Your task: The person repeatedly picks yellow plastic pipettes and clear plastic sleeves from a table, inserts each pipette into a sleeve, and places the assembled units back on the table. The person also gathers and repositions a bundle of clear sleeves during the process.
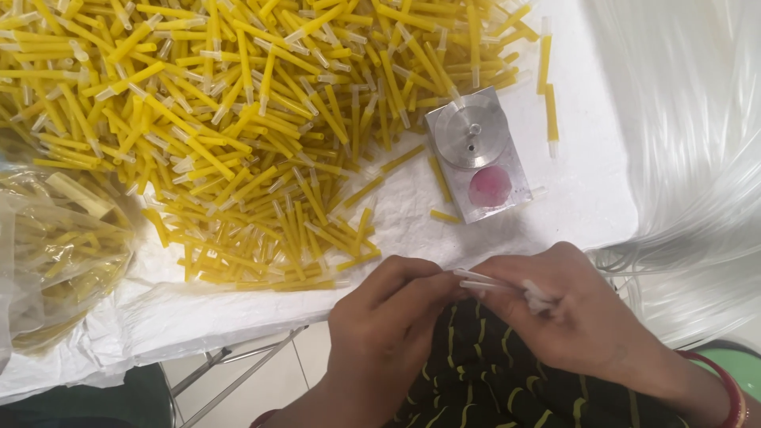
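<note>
My left hand (380,321) and my right hand (571,309) meet just below the table's front edge, over my lap. Between them run thin clear tubes (483,280); my right hand pinches a small bundle of their ends, and my left fingertips close on the other end. A large heap of short yellow tubes with clear tips (238,119) covers the white sheet (587,206) on the table above my hands. A small square metal block (477,154) with a round steel disc and a pink pad stands just above my right hand.
A clear plastic bag (55,254) of more yellow pieces lies at the left edge. A thick sheaf of long clear tubing (690,143) hangs down the right side. Tiled floor and a metal table frame (238,372) show under the table.
</note>
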